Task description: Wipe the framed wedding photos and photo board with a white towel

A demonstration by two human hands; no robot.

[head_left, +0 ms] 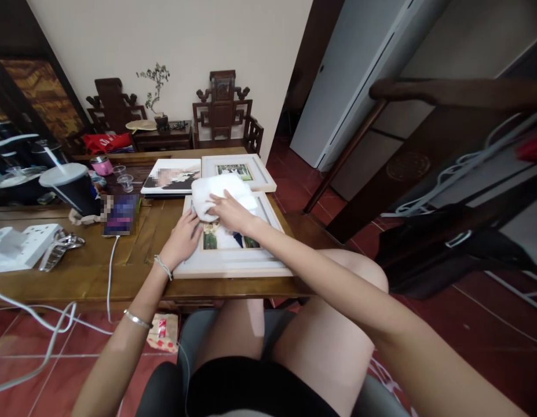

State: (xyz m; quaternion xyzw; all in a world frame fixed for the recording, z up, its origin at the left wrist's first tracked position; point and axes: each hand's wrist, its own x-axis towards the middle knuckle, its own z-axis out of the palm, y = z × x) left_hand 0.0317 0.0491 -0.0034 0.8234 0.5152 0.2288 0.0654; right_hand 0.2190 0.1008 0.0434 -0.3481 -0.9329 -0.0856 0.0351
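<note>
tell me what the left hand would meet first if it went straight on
Probably the white cloth, just ahead of the left hand on the picture frame; whether they already touch is unclear.

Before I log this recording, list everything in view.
table: 1, brown, centre
floor: 1, red, below
nearer frame: 1, pale, table front
farther frame: 1, pale, behind it
cloth: 1, white, on nearer frame
photo panel: 1, multicoloured, beside farther frame
phone: 1, purplish, table
straw cup: 1, black, left
small cup: 1, pink, table back
clear cups: at least 2, colourless, nearby
power strip: 1, white, left
cables: several, white, both sides
plant: 1, green, background
wooden chairs: 3, brown, around table
bag: 1, red, back left
paper bag: 1, brown, floor
door: 1, grey, background
left hand: 1, on nearer frame
right hand: 1, on cloth
</note>
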